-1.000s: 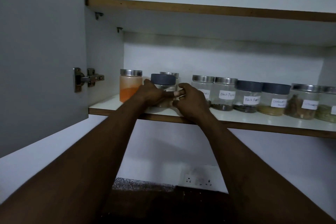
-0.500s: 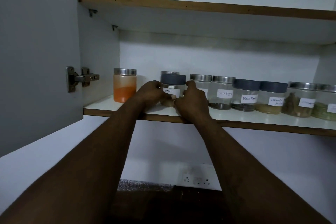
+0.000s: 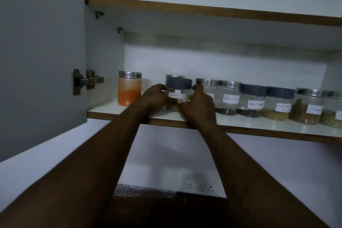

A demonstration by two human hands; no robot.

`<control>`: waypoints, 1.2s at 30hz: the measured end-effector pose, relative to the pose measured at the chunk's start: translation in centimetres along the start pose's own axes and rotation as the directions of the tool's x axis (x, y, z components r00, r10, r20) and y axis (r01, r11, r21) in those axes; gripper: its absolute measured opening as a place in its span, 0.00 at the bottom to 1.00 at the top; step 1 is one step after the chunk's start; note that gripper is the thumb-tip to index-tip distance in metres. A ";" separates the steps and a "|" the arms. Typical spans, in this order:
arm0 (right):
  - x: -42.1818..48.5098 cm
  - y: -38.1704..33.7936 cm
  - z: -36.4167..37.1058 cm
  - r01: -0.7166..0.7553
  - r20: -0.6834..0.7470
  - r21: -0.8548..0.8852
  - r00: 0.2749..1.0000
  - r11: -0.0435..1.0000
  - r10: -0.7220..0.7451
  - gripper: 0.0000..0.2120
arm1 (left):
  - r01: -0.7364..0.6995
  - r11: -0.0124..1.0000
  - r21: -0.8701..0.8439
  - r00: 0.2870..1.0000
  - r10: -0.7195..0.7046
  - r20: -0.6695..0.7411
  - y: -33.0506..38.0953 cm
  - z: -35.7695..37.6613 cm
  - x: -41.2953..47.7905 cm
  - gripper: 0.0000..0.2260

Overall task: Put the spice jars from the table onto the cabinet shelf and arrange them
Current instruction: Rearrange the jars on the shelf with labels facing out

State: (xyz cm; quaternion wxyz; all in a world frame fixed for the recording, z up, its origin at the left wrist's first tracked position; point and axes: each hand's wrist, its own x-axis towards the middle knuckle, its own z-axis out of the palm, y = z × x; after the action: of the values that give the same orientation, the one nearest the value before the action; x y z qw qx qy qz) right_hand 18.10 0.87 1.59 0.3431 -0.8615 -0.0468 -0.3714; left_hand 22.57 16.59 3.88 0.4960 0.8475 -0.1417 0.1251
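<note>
Turned since a moment ago, the Garam jar (image 3: 178, 96) now shows its label outward; left hand (image 3: 154, 96) and right hand (image 3: 199, 105) clasp its sides on the cabinet shelf (image 3: 240, 122), apparently aligning it beside the Black Pepper jar (image 3: 229, 98).

You stand in a home kitchen: an open wall cabinet (image 3: 42, 61) with a white shelf (image 3: 240, 122) holds a row of hand-labelled spice jars (image 3: 229, 98), above a speckled stone counter (image 3: 140, 190) and a wall socket (image 3: 199, 185).
</note>
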 end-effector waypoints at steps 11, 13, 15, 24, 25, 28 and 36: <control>-0.2 -0.3 0.8 0.050 -0.077 -0.044 0.996 0.998 -0.053 0.43 | -0.295 0.905 0.306 0.830 0.401 -0.387 4.0 -0.5 3.6 0.24; -0.2 -0.2 0.9 0.041 -0.081 -0.050 0.996 0.998 -0.045 0.41 | -0.194 0.918 0.346 0.919 0.294 -0.264 5.4 -0.5 5.5 0.27; -0.1 -0.1 0.9 0.035 -0.086 -0.061 0.996 0.998 -0.041 0.41 | -0.077 0.953 0.294 0.976 0.132 -0.173 6.1 -0.6 7.4 0.32; 0.4 -0.1 1.3 0.011 -0.062 -0.108 0.998 0.994 -0.018 0.45 | 0.241 0.963 0.121 0.957 -0.256 0.136 4.8 -1.3 11.1 0.28; 0.4 -0.1 1.3 0.012 -0.070 -0.122 0.997 0.993 -0.021 0.44 | 0.238 0.963 0.127 0.958 -0.254 0.132 4.8 -1.3 11.1 0.25; 0.4 -0.2 1.3 0.011 -0.063 -0.153 0.998 0.988 -0.020 0.42 | 0.239 0.966 0.099 0.961 -0.250 0.120 4.7 -1.1 11.0 0.20; 0.2 -0.4 1.2 -0.014 -0.036 -0.190 0.999 0.982 0.007 0.37 | 0.128 0.964 0.232 0.981 -0.089 -0.171 5.3 -2.8 9.7 0.16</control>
State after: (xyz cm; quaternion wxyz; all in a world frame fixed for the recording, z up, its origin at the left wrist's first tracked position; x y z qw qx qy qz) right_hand 18.84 1.93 1.36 0.2617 -0.8840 -0.0005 -0.3874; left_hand 29.43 15.48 12.89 0.4047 0.8955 -0.0388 0.1812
